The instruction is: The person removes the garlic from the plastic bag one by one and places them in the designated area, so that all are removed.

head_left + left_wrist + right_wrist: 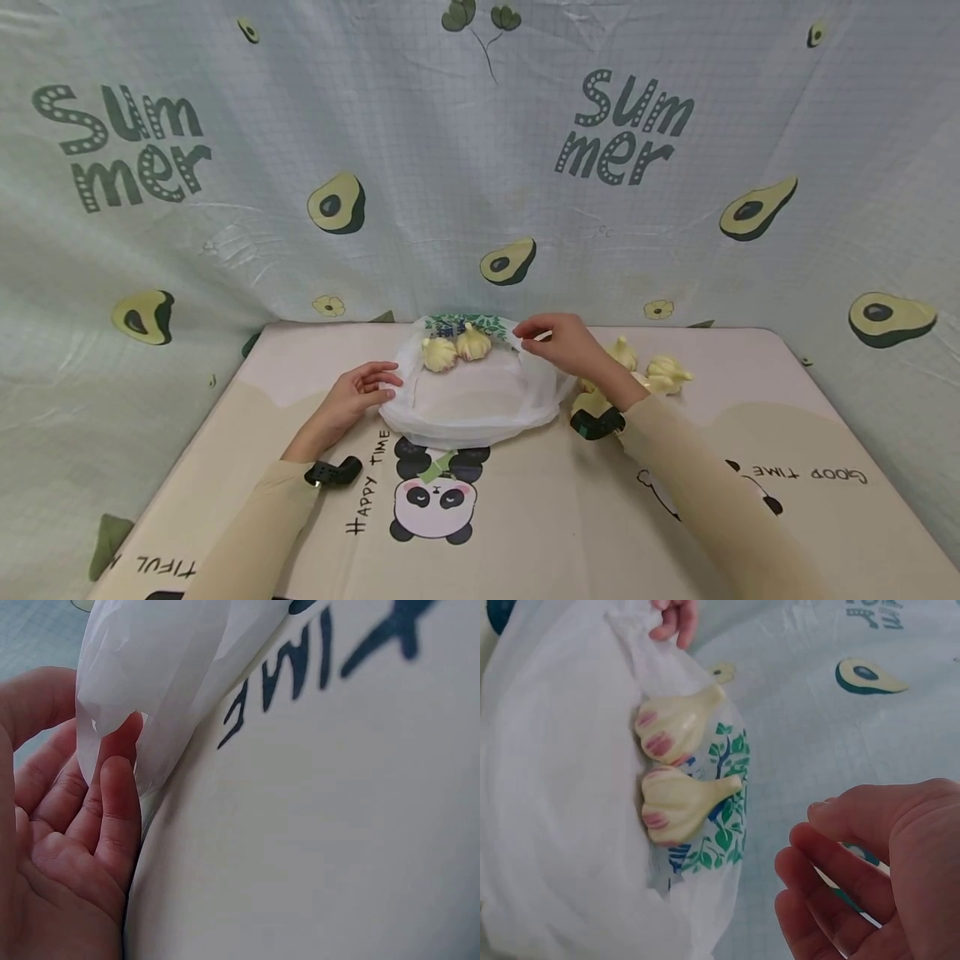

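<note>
A white plastic bag (pixel 457 429) with a green leafy print lies spread wide on the table. Two garlic bulbs (pixel 681 724) rest side by side on its inner far side, near the print. My left hand (pixel 352 404) is at the bag's left edge, fingers loosely bent; in the left wrist view thin film drapes over some fingertips (pixel 118 780). Above the bag's far right edge, my right hand (pixel 558 337) holds nothing, and a gap shows between its thumb and fingers in the right wrist view.
Several more garlic bulbs (pixel 663 375) lie on the table right of the bag, partly hidden by the right forearm. The table's cover (pixel 525 517) has panda drawings and lettering. A curtain (pixel 420 167) printed with avocados hangs behind the table.
</note>
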Tool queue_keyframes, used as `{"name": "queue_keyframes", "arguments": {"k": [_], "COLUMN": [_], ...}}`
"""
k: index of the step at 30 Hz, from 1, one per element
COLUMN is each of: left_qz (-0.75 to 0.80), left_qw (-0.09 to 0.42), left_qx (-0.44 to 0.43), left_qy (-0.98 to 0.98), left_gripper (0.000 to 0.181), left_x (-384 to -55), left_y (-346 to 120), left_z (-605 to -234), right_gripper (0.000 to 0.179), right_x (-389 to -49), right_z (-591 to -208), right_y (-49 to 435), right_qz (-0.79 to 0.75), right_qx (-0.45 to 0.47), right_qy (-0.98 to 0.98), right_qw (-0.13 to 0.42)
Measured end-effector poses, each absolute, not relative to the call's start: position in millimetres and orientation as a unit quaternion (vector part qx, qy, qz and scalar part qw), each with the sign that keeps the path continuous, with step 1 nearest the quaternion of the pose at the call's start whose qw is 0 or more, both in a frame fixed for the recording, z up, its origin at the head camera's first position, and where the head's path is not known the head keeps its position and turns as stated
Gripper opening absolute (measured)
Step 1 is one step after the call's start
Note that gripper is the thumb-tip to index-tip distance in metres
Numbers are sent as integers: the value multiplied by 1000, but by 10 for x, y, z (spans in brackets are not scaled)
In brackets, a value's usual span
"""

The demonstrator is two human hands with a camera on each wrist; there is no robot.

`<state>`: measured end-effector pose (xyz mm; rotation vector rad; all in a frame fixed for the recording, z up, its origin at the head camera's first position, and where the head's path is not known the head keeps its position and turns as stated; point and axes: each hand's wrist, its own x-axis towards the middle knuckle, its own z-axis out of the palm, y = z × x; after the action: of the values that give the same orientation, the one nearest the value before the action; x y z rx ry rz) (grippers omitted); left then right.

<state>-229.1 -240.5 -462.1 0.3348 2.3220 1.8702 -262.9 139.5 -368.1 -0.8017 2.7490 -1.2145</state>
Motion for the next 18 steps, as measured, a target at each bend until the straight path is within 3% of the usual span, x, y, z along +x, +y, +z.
{"name": "queue_keyframes", "arguments": {"k": [18], "left_qz": [616], "left_qw": [64], "left_qx": [108], "left_qy": [778], "left_gripper": [49], "left_x": [-2280], "left_y": [-2386], "left_z": [-4607], "right_gripper": [27], "right_x": [-2892], "right_z": [-3846], "right_y": [793], "right_qz": [-409], "right_qx": [-231], "right_qy": [883], "right_qw": [7]}}
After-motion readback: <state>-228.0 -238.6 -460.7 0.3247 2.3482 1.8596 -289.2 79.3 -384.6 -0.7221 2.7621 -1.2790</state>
